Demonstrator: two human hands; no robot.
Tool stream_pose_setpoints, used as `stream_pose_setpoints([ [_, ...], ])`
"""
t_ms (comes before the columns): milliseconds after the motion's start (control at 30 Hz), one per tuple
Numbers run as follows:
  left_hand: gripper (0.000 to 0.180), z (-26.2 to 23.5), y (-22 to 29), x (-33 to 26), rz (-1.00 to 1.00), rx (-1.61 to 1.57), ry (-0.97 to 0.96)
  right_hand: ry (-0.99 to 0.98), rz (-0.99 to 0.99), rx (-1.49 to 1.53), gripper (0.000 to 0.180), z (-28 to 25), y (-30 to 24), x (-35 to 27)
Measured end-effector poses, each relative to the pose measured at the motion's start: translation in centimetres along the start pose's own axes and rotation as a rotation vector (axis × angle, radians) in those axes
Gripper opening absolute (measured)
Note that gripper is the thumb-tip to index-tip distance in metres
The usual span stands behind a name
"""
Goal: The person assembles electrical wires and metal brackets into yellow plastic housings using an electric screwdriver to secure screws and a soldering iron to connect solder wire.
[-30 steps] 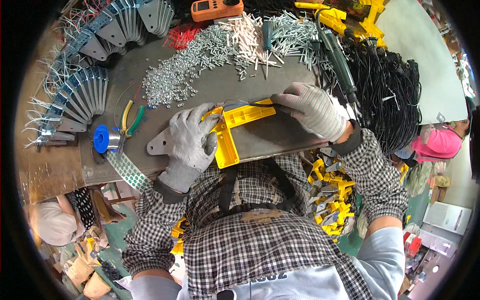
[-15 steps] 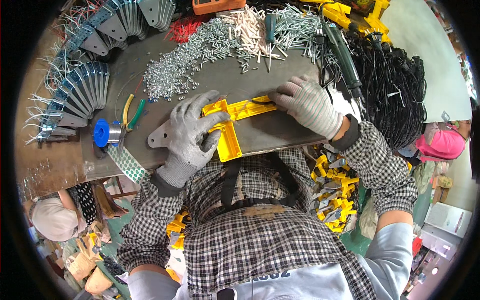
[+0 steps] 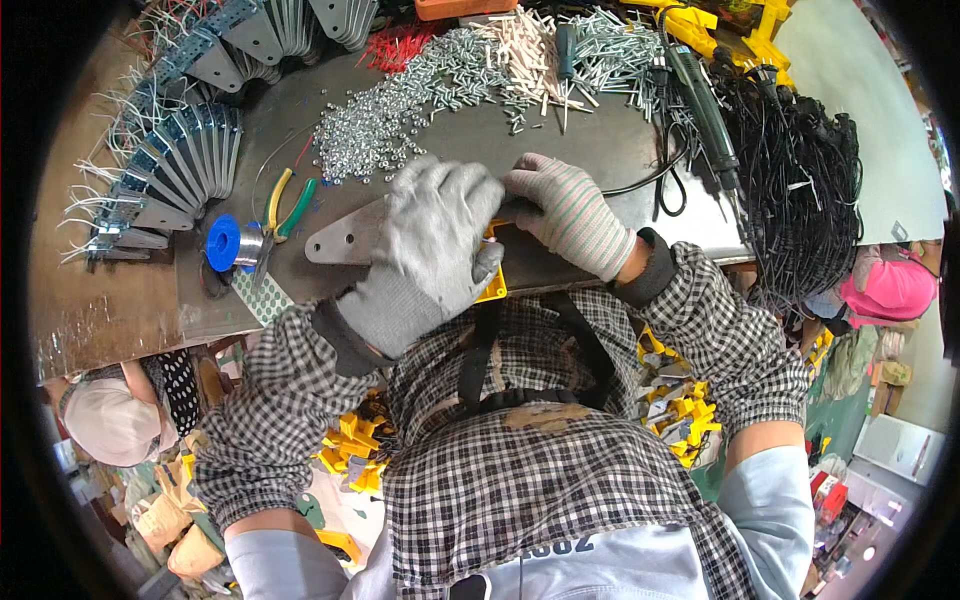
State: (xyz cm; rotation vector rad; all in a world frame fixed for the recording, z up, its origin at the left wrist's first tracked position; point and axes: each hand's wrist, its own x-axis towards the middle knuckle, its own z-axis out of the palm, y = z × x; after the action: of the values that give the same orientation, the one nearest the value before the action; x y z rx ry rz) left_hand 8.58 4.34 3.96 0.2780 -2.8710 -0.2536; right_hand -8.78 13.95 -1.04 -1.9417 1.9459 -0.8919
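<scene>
Close together near the table's front edge, both gloved hands cover most of a yellow plastic housing [image 3: 494, 287]. My left hand [image 3: 432, 235] is closed on the housing, its thumb beside the yellow edge and its fingers bent over the top. My right hand [image 3: 572, 212], in a striped knit glove, is closed at the fingertips next to the left fingers. A black cord [image 3: 640, 186] runs out from behind it to the right; the fingertips' exact hold is partly hidden. Beside my left hand lies a grey metal plate [image 3: 345, 240] with holes.
Left are pliers [image 3: 290, 210], a blue solder spool [image 3: 224, 243] and fanned metal plates [image 3: 185, 165]. Nuts [image 3: 365, 135], screws [image 3: 465, 70], pale sleeves [image 3: 525, 55] and a screwdriver [image 3: 566, 52] lie at the back. A dark green-handled tool [image 3: 703, 105] and bundled black cords [image 3: 810, 180] are right.
My right hand has moved left, up against my left hand, which now reaches over the housing. A black cord now trails from the right hand. The whole view has shifted slightly.
</scene>
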Motion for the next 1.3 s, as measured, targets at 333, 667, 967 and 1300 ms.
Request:
stream_pose_setpoints([
  [333,0.081,3.7,3.4,-6.1,-0.035,0.121,-0.122,0.026,-0.026,-0.036,0.021,-0.1,0.0,-0.2],
  [667,0.076,5.0,3.2,-6.5,-0.066,0.247,-0.243,-0.046,-0.304,-0.393,0.023,-0.1,-1.8,0.5],
  [967,0.073,5.7,3.2,-6.9,-0.083,0.016,-0.058,-0.180,-0.093,-0.086,0.026,-3.7,0.6,2.9],
  [1300,0.062,7.7,2.2,-6.9,-0.020,0.135,0.107,-0.289,0.960,-0.742,0.056,-28.9,25.4,11.4],
])
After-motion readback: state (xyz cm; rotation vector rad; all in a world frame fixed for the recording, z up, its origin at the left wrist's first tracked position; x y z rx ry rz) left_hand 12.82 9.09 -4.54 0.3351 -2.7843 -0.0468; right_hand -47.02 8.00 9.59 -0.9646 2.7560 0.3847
